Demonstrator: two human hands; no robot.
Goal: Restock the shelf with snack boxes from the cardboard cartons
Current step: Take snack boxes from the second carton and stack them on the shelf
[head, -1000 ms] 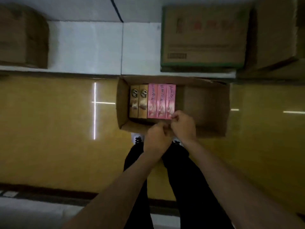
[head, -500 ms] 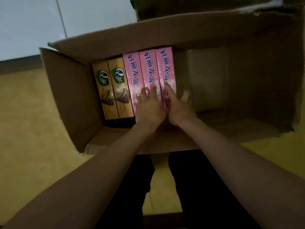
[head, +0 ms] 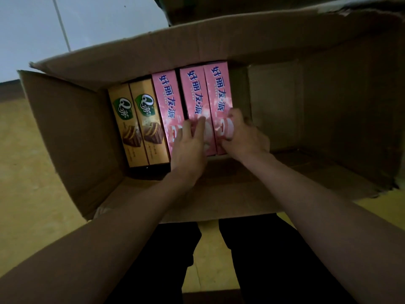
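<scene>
An open cardboard carton [head: 65, 132] lies on the floor below me. In its left half stand two brown snack boxes [head: 133, 126] and three pink snack boxes in a row. The left pink box [head: 167, 102] sits lower than the middle pink box [head: 195, 93] and the right pink box [head: 219, 91]. My left hand [head: 188, 150] pinches the near end of the middle pink box, with fingers in the gap on its left. My right hand [head: 245, 139] curls round the right side of the right pink box. The carton's right half holds nothing.
Another cardboard carton [head: 219, 5] stands just behind this one at the top edge. A white tiled surface [head: 87, 23] lies at the upper left. Yellow floor [head: 26, 183] surrounds the carton, and my legs in black trousers [head: 274, 260] stand at its near flap.
The view has dropped close to the carton. My hands went from lying flat on the pink boxes to gripping the two right ones, which have risen a little above the left pink box.
</scene>
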